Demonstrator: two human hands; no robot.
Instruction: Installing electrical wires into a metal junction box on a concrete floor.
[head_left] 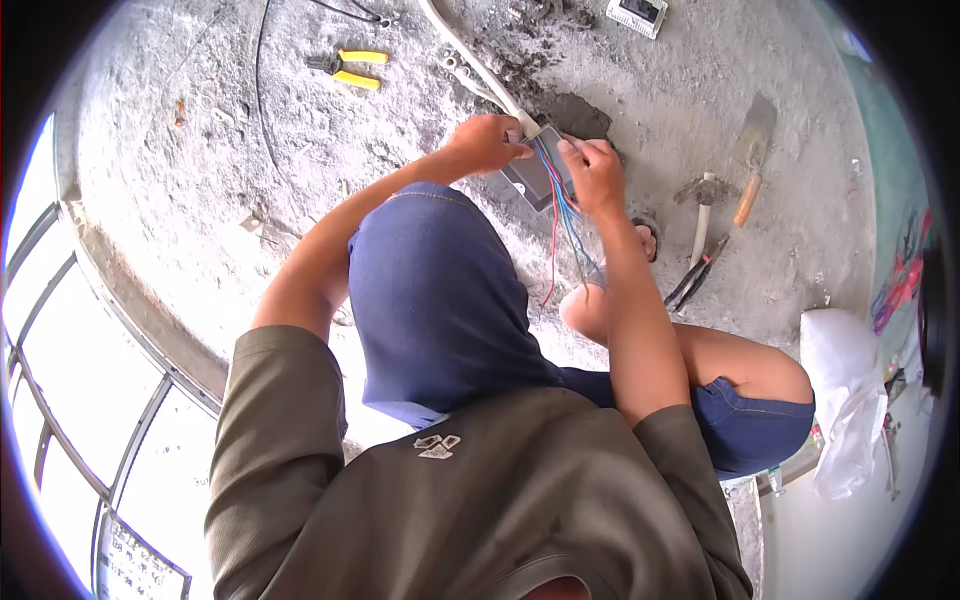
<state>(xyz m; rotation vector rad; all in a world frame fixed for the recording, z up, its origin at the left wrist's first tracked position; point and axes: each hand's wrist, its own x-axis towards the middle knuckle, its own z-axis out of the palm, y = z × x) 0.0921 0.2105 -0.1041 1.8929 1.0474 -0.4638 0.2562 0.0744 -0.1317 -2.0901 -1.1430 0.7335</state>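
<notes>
A shallow grey electrical box (522, 187) lies on the rough floor beyond my raised knee. Red, blue and other thin wires (556, 190) run across it and hang loose toward me. My left hand (488, 143) is closed at the box's far left edge, beside the end of a white conduit (478, 68). Thumb and fingers of my right hand (597, 172) pinch the box's right edge, close to the wires. My fingers partly cover both edges. A patch of dark wet mortar (577, 114) spreads just behind the box.
Yellow-handled pliers (358, 69) lie at the far left near a black cable (262, 90). To the right are a hammer (702, 225), a trowel (753, 150) and dark pliers (693, 278). A white plastic bag (840, 390) sits at the right, window bars (75, 400) at the left.
</notes>
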